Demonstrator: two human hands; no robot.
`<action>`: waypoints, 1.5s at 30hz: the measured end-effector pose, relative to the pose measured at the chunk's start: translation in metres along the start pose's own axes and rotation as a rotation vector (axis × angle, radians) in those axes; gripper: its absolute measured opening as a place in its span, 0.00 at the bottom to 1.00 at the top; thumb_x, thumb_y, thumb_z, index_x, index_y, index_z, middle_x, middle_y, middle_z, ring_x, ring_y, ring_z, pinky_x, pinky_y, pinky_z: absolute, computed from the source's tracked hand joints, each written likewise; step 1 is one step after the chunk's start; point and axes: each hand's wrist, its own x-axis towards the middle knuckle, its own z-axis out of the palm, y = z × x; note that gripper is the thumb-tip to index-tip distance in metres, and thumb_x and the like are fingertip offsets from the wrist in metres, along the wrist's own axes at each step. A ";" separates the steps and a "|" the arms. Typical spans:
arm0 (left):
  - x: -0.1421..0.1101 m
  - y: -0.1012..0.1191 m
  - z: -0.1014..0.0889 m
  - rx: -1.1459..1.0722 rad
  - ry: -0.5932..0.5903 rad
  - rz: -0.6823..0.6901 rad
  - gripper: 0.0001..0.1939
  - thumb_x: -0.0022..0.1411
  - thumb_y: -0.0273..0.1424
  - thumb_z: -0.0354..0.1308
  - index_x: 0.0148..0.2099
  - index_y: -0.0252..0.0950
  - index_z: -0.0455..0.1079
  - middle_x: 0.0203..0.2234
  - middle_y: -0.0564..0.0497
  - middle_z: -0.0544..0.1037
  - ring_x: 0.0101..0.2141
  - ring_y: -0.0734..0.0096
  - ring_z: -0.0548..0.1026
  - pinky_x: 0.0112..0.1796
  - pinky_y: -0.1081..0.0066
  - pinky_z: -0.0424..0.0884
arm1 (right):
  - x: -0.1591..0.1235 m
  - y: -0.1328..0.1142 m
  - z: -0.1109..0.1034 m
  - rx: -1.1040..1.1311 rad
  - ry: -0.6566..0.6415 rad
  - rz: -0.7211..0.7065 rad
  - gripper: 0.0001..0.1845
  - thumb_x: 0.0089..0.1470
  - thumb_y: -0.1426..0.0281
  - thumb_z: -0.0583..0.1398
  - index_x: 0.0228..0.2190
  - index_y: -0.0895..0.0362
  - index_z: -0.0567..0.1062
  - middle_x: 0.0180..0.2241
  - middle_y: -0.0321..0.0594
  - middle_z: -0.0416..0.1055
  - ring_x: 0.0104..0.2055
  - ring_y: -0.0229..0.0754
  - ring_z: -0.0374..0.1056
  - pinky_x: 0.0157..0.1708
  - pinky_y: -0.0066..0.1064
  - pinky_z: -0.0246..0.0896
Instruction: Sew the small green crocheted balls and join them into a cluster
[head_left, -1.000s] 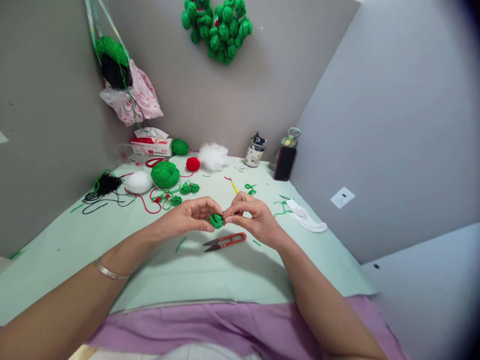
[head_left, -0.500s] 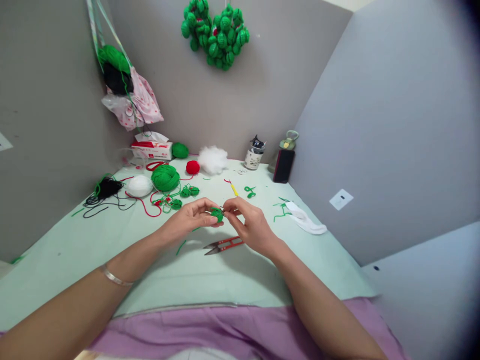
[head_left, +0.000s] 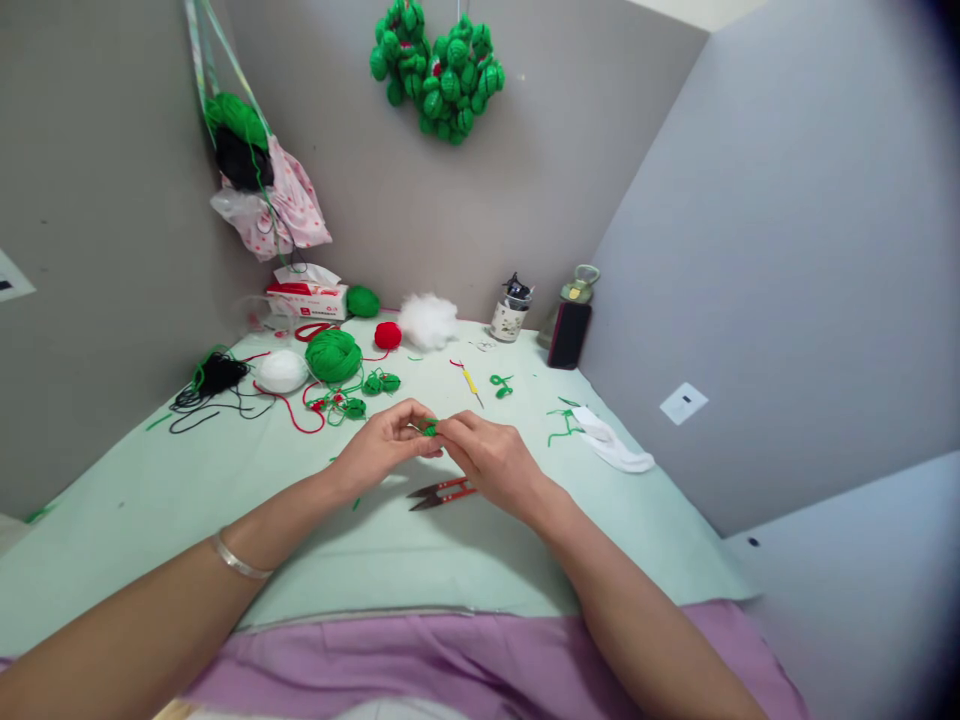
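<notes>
Together, the left hand [head_left: 384,442] and right hand [head_left: 491,455] grip a mostly hidden, seemingly crocheted green piece [head_left: 430,429].

A small green yarn piece [head_left: 430,428] is held in the left hand [head_left: 386,440]; its near side is covered by the bunched fingertips of the right hand [head_left: 487,455]. From the piece, orange-handled snips [head_left: 431,497], partly hidden, are seen at six o'clock, a yellow-handled hook [head_left: 469,381] at one, white stuffing [head_left: 428,320] at twelve, a green yarn ball [head_left: 334,356] at ten and white fabric [head_left: 611,440] at three.
</notes>
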 end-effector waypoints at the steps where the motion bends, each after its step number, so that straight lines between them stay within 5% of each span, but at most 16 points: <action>1: 0.000 0.000 -0.001 0.003 0.001 0.003 0.15 0.55 0.34 0.67 0.41 0.36 0.67 0.34 0.54 0.76 0.37 0.67 0.78 0.46 0.63 0.72 | 0.000 0.000 0.000 0.051 0.010 0.016 0.10 0.67 0.72 0.51 0.41 0.55 0.72 0.36 0.41 0.74 0.35 0.36 0.70 0.31 0.26 0.59; 6: -0.003 0.005 -0.001 -0.037 -0.059 0.009 0.15 0.57 0.34 0.67 0.43 0.36 0.69 0.36 0.53 0.77 0.39 0.66 0.79 0.50 0.60 0.71 | 0.003 0.004 -0.006 0.351 0.084 0.099 0.09 0.65 0.73 0.52 0.44 0.54 0.70 0.38 0.41 0.73 0.38 0.38 0.69 0.38 0.30 0.63; 11: -0.005 0.007 0.000 -0.120 -0.108 0.045 0.13 0.58 0.32 0.67 0.44 0.37 0.70 0.37 0.53 0.76 0.40 0.69 0.77 0.52 0.58 0.71 | 0.005 0.006 -0.015 0.558 0.137 0.174 0.03 0.62 0.72 0.57 0.37 0.55 0.72 0.33 0.37 0.70 0.34 0.37 0.67 0.37 0.30 0.63; 25: -0.008 0.014 -0.002 -0.163 -0.187 0.057 0.11 0.59 0.32 0.65 0.45 0.38 0.73 0.36 0.52 0.72 0.39 0.71 0.72 0.49 0.60 0.74 | 0.005 0.016 -0.032 0.706 0.077 0.146 0.08 0.62 0.69 0.60 0.38 0.52 0.81 0.33 0.39 0.69 0.36 0.38 0.65 0.36 0.33 0.61; 45: -0.010 0.019 -0.004 -0.194 -0.259 0.031 0.11 0.60 0.33 0.64 0.46 0.38 0.74 0.37 0.51 0.74 0.39 0.69 0.73 0.51 0.58 0.73 | 0.003 0.025 -0.033 0.818 -0.055 0.179 0.10 0.63 0.67 0.59 0.41 0.50 0.81 0.30 0.37 0.65 0.35 0.38 0.63 0.39 0.33 0.62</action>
